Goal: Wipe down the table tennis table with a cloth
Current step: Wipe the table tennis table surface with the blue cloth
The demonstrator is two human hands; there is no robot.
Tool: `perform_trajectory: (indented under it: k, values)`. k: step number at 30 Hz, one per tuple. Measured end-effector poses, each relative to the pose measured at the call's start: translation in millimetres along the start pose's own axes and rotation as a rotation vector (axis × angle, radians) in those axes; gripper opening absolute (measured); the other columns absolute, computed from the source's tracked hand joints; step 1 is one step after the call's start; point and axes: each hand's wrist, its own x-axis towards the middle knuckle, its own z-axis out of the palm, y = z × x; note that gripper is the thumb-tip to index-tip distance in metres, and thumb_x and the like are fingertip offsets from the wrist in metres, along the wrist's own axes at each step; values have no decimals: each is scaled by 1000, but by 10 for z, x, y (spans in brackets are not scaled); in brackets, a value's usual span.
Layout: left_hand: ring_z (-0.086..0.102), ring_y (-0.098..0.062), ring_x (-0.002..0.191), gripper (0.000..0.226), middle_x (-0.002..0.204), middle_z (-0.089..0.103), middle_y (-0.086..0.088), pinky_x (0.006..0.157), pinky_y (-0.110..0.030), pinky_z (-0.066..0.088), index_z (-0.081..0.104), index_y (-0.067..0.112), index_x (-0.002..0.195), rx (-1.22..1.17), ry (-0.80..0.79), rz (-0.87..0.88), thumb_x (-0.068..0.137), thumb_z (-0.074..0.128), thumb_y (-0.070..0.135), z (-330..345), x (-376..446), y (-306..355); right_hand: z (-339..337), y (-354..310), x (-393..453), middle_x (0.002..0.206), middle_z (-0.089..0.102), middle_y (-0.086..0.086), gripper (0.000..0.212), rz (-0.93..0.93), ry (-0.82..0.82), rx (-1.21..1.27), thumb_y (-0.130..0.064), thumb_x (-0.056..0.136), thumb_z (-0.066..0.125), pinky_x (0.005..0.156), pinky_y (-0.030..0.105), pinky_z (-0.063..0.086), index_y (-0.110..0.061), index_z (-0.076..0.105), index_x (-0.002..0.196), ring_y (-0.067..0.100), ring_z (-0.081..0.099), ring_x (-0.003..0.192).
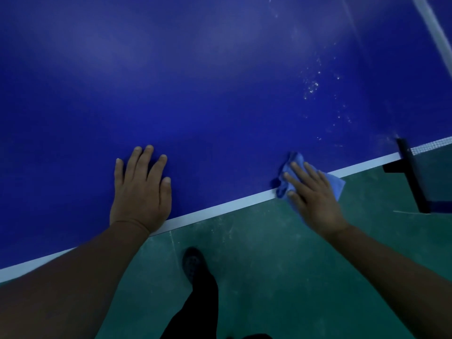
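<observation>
The blue table tennis table point(195, 81) fills the upper part of the head view, with a white edge line point(220, 207) along its near side. My left hand point(140, 189) lies flat on the table top near that edge, fingers straight and spread. My right hand point(315, 196) presses a crumpled light-blue cloth point(292, 165) onto the table's edge with straight fingers; part of the cloth point(336, 184) hangs past the edge. White specks and dust point(313, 86) dot the surface beyond the cloth.
A black net post and clamp point(413, 174) stick out from the table edge right of the cloth, with the net point(430, 145) running from it. Green floor point(281, 265) lies below, where my shoe and dark trouser leg point(195, 277) stand.
</observation>
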Motion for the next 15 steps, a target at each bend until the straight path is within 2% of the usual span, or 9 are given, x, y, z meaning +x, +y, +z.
perform_trajectory:
  k: [5, 9, 11, 13, 15]
  values:
    - [19, -30, 149, 60, 157, 32, -15, 121, -56, 5, 47, 7, 144, 11, -10, -3, 98, 24, 38, -19, -3, 25, -29, -477, 714, 164, 21, -3, 60, 210, 16, 25, -53, 100, 18, 123, 49, 8, -30, 38, 151, 26, 12, 153]
    - [19, -31, 149, 59, 157, 32, -16, 121, -56, 5, 47, 7, 144, 0, 0, -4, 98, 25, 37, -10, -2, 21, 120, -1174, 1206, 165, 18, -5, 63, 6, -24, -29, -56, 99, 10, 122, 51, 5, -33, 31, 154, 24, 8, 153]
    - [19, -31, 149, 59, 156, 33, -17, 121, -57, 6, 47, 6, 143, -4, 10, -1, 97, 26, 37, 2, -2, 13, 142, -1148, 1208, 165, 17, -6, 61, -53, -33, -26, -55, 100, 13, 122, 51, 5, -34, 30, 154, 23, 8, 153]
    - [20, -32, 149, 59, 156, 33, -17, 121, -58, 6, 48, 6, 143, -3, 9, 0, 97, 26, 37, 11, 5, 15, 105, -765, 1144, 166, 15, -5, 57, 72, -11, -89, -51, 101, 13, 121, 51, 11, -36, 26, 155, 26, 10, 153]
    - [20, -32, 149, 59, 156, 34, -17, 121, -57, 6, 48, 6, 142, 7, 6, -3, 97, 27, 37, 10, 8, 22, 26, -257, 1011, 166, 13, 0, 57, 366, 37, -157, -47, 103, 9, 118, 51, 18, -31, 24, 156, 30, 12, 151]
